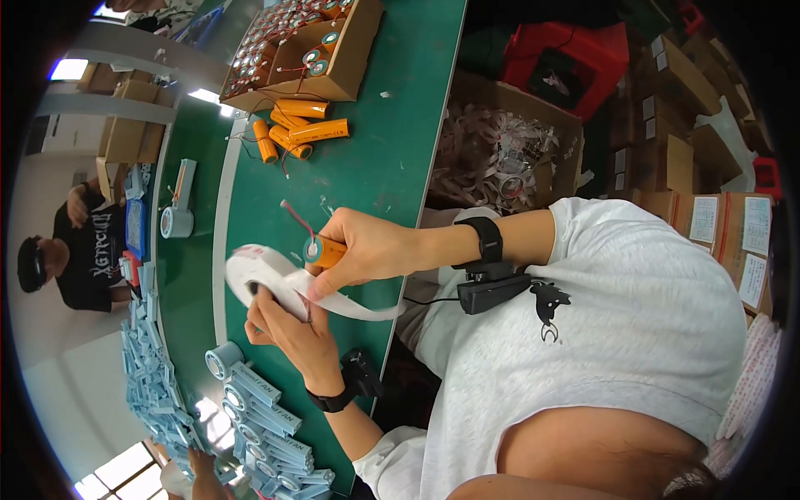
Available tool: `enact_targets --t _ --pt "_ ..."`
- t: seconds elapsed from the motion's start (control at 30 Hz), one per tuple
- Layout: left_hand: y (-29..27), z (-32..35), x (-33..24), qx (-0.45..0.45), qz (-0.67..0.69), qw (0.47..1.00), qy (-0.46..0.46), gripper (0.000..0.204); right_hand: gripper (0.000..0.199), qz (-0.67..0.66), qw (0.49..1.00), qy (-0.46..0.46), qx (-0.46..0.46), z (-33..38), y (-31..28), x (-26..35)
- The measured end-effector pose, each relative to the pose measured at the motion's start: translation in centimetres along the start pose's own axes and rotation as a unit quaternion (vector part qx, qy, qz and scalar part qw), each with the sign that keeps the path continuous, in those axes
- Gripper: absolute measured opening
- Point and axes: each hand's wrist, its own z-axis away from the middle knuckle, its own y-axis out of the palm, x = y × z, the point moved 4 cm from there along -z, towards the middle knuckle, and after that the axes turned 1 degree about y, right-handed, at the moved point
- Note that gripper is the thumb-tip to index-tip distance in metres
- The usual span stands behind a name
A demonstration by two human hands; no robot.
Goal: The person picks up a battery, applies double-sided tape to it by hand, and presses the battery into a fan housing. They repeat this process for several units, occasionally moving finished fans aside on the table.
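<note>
My left hand (293, 335) grips a roll of white tape (262, 271) by its core and rim. In my right hand (371, 247) is an orange cylindrical battery (327, 252) with a red wire (298, 218) sticking out of its end. My right thumb presses on the tape beside the roll, and a loose white strip (367, 312) trails from there past the table edge. The battery is close above the roll; whether they touch I cannot tell. Several orange batteries (318, 130) with thin wires lie loose on the green table (367, 179).
A cardboard box (354, 62) of upright batteries stands at the top of the table. Several light-blue handheld fans (262, 417) lie at the bottom, more heaped (154, 367) on the left bench. A carton of scrap strips (508, 158) sits beside the table. Another person (83, 242) is at far left.
</note>
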Motion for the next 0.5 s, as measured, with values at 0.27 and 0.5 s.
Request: enact_targets --t 0.27,0.5 --pt "-1.7 0.3 3.8 -0.094 -0.081 0.992 0.002 0.061 0.026 0.278 0.93 -0.037 0.235 1.5 -2.1 2.0" --pt "-1.0 1.2 2.4 -0.119 -0.029 0.992 -0.001 0.058 0.029 0.086 0.986 -0.137 -0.037 -2.3 -1.6 5.0"
